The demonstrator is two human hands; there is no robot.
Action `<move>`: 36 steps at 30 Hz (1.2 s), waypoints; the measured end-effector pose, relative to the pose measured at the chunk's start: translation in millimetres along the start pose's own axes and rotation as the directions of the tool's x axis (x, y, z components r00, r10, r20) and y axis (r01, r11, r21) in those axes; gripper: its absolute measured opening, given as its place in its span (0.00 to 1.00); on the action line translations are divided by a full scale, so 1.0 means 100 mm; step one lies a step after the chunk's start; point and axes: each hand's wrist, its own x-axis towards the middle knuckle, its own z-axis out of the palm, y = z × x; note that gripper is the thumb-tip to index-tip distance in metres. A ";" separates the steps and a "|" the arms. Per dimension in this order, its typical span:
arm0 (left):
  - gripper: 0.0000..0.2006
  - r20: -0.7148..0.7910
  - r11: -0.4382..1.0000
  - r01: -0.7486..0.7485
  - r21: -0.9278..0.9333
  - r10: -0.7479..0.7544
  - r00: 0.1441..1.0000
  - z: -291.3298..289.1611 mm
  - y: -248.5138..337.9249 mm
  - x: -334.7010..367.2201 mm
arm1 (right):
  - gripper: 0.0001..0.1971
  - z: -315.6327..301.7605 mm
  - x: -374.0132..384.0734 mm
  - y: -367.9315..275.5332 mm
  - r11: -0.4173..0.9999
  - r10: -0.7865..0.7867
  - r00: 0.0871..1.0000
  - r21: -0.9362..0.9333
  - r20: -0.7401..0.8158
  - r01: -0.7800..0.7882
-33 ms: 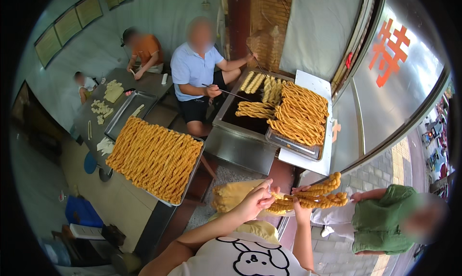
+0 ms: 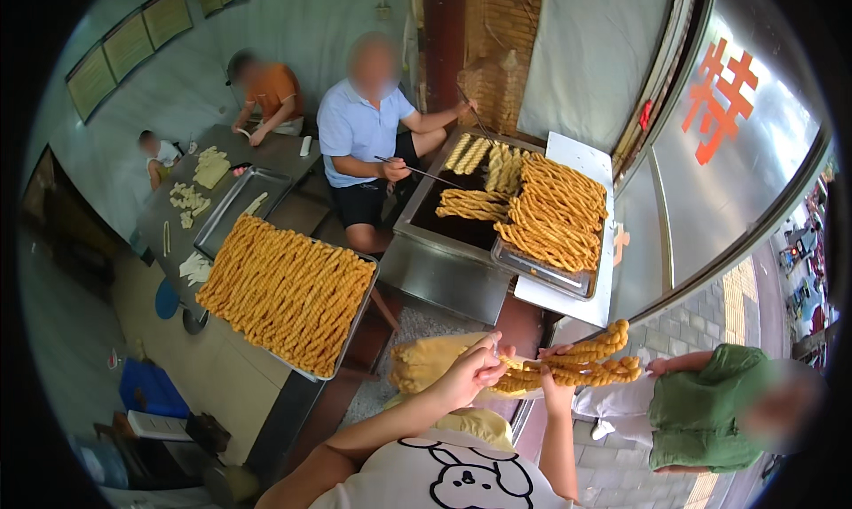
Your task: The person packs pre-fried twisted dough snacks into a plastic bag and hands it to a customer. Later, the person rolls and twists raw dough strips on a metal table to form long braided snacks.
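Note:
Several golden fried dough twists [image 2: 603, 354] are gripped in my right hand [image 2: 557, 378], their thick ends sticking out to the right. The other ends of the twists reach toward my left hand [image 2: 479, 367], which is closed in a pinch at what looks like the clear edge of a plastic bag. That plastic bag [image 2: 426, 360], see-through with a yellowish tint, spreads out on the left beneath my left hand. Exactly what lies between my left fingertips is partly hidden.
A metal tray piled with fried twists [image 2: 284, 296] stands ahead on the left. Beyond, a person in light blue [image 2: 364, 123] holds long sticks over a fryer [image 2: 453, 269]. More twists [image 2: 559, 207] fill a rack beside it. A person in green [image 2: 710, 407] stands at right.

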 end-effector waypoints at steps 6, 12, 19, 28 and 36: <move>0.23 -0.046 0.998 -0.047 -0.046 0.045 0.998 -0.09 0.06 0.00 | 0.20 0.00 0.03 0.13 0.998 0.011 0.999 0.061 -0.037 -0.009; 0.21 0.031 0.994 -0.093 -0.065 0.095 0.995 -0.21 0.12 0.03 | 0.17 0.15 0.14 0.25 0.949 0.020 0.982 0.312 -0.188 0.041; 0.20 0.060 0.992 -0.107 -0.066 0.111 0.992 -0.19 0.30 0.04 | 0.17 0.25 0.23 0.30 0.923 0.035 0.967 0.378 -0.253 0.065; 0.20 0.083 0.997 -0.065 -0.042 0.068 0.994 -0.20 0.31 0.11 | 0.17 -0.14 0.18 0.12 0.917 0.013 0.919 0.371 -0.393 0.146; 0.15 0.010 0.997 -0.028 -0.067 0.029 1.000 -0.16 0.35 0.13 | 0.16 -0.10 0.11 0.13 0.897 0.036 0.901 0.412 -0.432 0.162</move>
